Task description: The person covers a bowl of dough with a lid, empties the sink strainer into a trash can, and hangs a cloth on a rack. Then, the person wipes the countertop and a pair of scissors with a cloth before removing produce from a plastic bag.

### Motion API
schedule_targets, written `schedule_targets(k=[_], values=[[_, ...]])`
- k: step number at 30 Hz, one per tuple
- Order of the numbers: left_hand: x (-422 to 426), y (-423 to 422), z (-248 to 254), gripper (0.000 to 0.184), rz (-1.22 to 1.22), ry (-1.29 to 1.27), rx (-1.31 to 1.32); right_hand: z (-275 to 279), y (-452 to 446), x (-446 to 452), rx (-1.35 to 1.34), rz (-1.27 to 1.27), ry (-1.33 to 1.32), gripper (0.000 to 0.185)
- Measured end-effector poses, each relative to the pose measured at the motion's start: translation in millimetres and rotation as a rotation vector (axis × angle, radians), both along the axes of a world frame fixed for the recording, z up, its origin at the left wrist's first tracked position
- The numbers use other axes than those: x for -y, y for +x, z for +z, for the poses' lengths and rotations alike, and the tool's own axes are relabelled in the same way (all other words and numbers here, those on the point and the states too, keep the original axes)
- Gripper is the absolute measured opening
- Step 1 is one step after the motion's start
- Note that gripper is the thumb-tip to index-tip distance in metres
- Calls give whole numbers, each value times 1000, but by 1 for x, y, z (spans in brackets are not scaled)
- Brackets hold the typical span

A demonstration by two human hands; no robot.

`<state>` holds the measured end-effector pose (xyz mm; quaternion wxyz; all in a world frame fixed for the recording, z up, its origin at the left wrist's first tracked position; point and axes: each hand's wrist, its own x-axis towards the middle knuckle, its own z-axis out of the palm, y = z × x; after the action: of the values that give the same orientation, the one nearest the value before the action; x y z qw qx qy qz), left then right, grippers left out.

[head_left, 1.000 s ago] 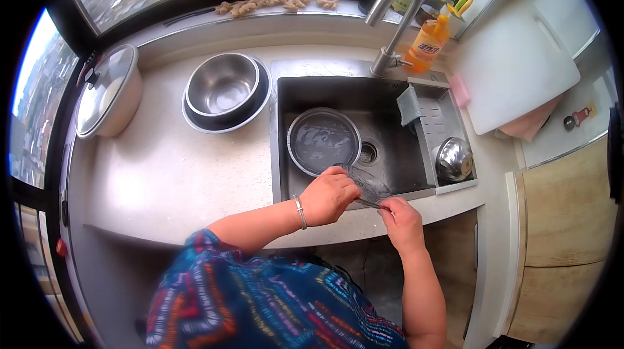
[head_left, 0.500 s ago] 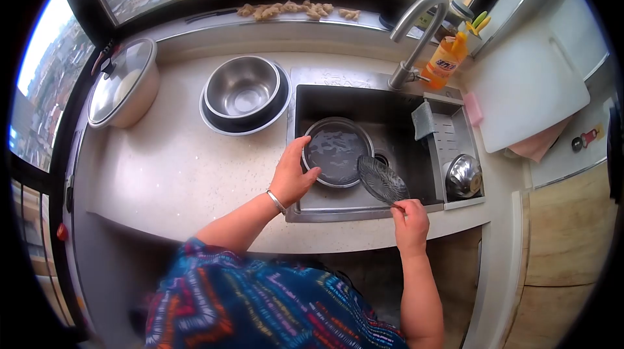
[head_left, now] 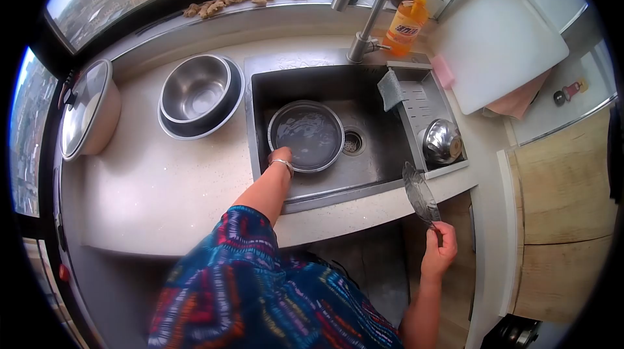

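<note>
A clear, dark-looking patterned glass plate (head_left: 421, 194) is held by its lower edge in my right hand (head_left: 440, 250). The fingers are closed on it, and it tilts on edge over the counter's front edge, right of the sink. At the near left rim of a round metal basin (head_left: 308, 103) is my left hand (head_left: 281, 155); its fingers are mostly hidden, so I cannot see whether they grip the rim. Water (head_left: 305, 134) lies in the basin, which sits in the left part of the dark sink (head_left: 383, 144) beside the drain (head_left: 352, 142).
Nested metal bowls (head_left: 196, 92) and a lidded pot (head_left: 94, 112) stand on the left counter. The faucet (head_left: 367, 21) rises behind the sink, near an orange soap bottle (head_left: 404, 26). A side rack holds a metal bowl (head_left: 442, 140) and a grey cloth (head_left: 390, 91).
My right hand has drawn the glass plate from above the sink to the right and toward me, tilting it upright. My left hand has moved down to the basin's near rim. The view has shifted right.
</note>
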<state>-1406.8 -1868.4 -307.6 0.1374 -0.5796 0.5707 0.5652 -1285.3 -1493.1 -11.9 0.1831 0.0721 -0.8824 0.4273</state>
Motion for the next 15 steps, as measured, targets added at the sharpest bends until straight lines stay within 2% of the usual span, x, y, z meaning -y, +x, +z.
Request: schedule_targets(k=[1, 3, 4, 5, 6, 7, 8, 9, 12, 15], values=[[-5, -11, -25, 42, 432, 142, 124, -1, 12, -14, 1, -56, 17, 17], [6, 4, -47, 32, 465, 221, -137, -9, 39, -45, 10, -135, 20, 16], [6, 6, -29, 29, 347, 226, -80, -13, 54, -58, 58, -258, -27, 14], [-4, 12, 5, 29, 334, 230, -75, -16, 69, -70, 107, -381, -74, 12], [-18, 18, 45, 31, 494, 231, -81, -17, 83, -79, 107, -394, -70, 12], [-28, 20, 62, 32, 654, 229, -86, -17, 96, -87, 122, -478, -98, 10], [-27, 20, 54, 28, 501, 183, -55, -17, 108, -93, 137, -559, -125, 8], [-30, 19, 55, 28, 492, 186, -50, -16, 119, -98, 138, -568, -121, 8], [-32, 15, 49, 9, 485, 369, -173, -13, 138, -103, 157, -658, -163, 6], [-32, 19, 47, 7, 472, 474, -214, -14, 146, -101, 137, -702, -202, 6]])
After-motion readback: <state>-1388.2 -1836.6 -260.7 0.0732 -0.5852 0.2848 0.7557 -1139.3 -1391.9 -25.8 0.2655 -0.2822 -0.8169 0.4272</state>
